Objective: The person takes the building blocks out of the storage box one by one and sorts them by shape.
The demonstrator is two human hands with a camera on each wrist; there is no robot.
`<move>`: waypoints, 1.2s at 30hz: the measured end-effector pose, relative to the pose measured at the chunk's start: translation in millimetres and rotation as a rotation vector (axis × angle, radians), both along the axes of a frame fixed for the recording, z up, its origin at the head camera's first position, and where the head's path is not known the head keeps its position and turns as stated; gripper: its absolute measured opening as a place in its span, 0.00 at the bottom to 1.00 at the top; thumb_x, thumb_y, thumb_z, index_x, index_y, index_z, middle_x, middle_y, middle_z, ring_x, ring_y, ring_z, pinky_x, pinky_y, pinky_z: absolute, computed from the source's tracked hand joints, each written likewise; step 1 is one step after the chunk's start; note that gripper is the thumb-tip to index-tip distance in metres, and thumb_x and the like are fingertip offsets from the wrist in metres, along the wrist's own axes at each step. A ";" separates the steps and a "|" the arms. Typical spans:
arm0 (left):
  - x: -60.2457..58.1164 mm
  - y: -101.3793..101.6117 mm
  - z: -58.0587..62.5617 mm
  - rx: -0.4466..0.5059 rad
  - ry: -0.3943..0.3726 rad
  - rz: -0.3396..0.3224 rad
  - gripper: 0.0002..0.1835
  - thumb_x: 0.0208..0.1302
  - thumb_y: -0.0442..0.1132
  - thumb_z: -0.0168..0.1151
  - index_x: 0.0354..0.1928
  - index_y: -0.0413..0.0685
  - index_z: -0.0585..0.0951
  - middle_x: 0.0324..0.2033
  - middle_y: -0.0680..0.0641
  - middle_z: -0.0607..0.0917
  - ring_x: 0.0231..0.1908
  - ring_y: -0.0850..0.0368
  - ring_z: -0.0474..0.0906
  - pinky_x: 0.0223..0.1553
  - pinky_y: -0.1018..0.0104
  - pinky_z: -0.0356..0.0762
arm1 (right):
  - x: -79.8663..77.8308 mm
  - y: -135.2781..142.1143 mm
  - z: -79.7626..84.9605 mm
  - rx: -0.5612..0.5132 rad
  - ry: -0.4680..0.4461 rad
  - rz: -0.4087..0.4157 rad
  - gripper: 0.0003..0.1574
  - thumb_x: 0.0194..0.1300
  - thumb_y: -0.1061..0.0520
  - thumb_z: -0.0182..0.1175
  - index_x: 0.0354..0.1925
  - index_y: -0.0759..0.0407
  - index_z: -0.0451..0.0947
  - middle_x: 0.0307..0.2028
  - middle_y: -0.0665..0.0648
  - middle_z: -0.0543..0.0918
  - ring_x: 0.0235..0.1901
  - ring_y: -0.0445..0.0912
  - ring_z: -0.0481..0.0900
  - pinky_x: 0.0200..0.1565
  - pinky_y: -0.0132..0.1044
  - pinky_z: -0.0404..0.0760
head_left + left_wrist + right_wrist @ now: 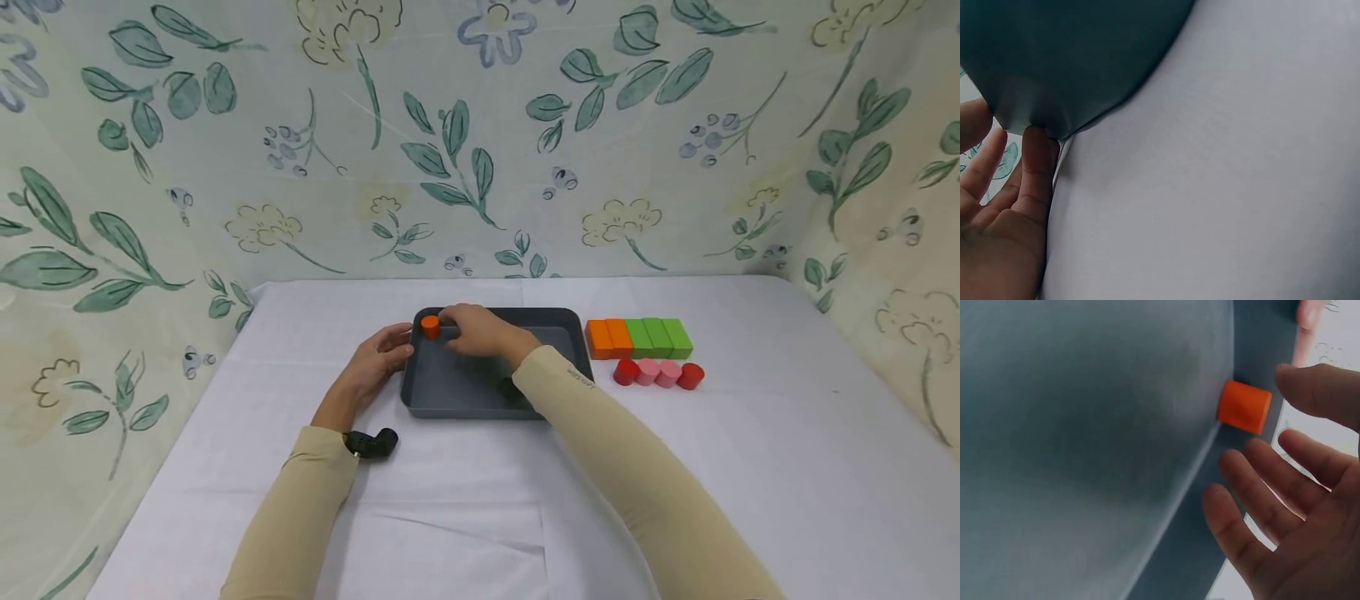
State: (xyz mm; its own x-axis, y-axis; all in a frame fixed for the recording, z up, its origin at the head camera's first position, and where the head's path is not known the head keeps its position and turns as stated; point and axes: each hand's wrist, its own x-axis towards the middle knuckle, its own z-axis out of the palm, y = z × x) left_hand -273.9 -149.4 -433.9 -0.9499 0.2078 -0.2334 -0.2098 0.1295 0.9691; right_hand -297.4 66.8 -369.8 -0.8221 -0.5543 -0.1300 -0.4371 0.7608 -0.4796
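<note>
An orange cylinder stands in the far left corner of a dark grey tray. My right hand hovers over the tray just right of that cylinder. In the right wrist view its thumb and fingers are spread apart around the near side of the orange cylinder, with a gap between them and it. At the tray's left side, my left hand touches the outer wall. The left wrist view has its fingertips right against the tray's outer wall, fingers fairly straight.
Right of the tray stands a row of orange blocks and green blocks. Before them sit red cylinders and pink cylinders. A white cloth covers the table; a floral curtain hangs behind.
</note>
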 end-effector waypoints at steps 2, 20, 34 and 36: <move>-0.3 0.3 -0.2 0.006 0.003 -0.003 0.32 0.71 0.36 0.57 0.75 0.52 0.61 0.74 0.42 0.64 0.70 0.43 0.66 0.73 0.49 0.63 | -2.7 -6.5 -4.5 -0.008 0.007 -0.022 0.35 0.66 0.58 0.62 0.69 0.63 0.67 0.65 0.60 0.76 0.63 0.51 0.75 0.71 0.45 0.71; -1.3 1.3 -0.9 -0.003 0.013 -0.003 0.32 0.71 0.37 0.57 0.75 0.51 0.62 0.74 0.42 0.65 0.69 0.44 0.68 0.72 0.50 0.66 | -12.1 -34.8 -32.3 -0.058 0.026 -0.084 0.25 0.67 0.56 0.63 0.62 0.58 0.76 0.60 0.58 0.80 0.56 0.51 0.76 0.69 0.44 0.72; -0.5 -0.1 0.1 0.006 0.020 -0.018 0.32 0.72 0.37 0.56 0.75 0.51 0.61 0.74 0.42 0.65 0.69 0.45 0.67 0.72 0.51 0.65 | -11.9 -34.7 -32.5 -0.067 0.019 -0.096 0.26 0.67 0.55 0.63 0.62 0.58 0.76 0.61 0.58 0.80 0.56 0.51 0.76 0.69 0.45 0.72; -0.6 -0.5 -0.6 0.002 0.016 -0.013 0.32 0.71 0.37 0.57 0.75 0.52 0.61 0.73 0.42 0.66 0.69 0.45 0.67 0.72 0.51 0.65 | -11.4 -34.0 -32.1 -0.066 0.026 -0.091 0.26 0.67 0.55 0.63 0.62 0.58 0.77 0.60 0.58 0.81 0.55 0.51 0.76 0.68 0.44 0.73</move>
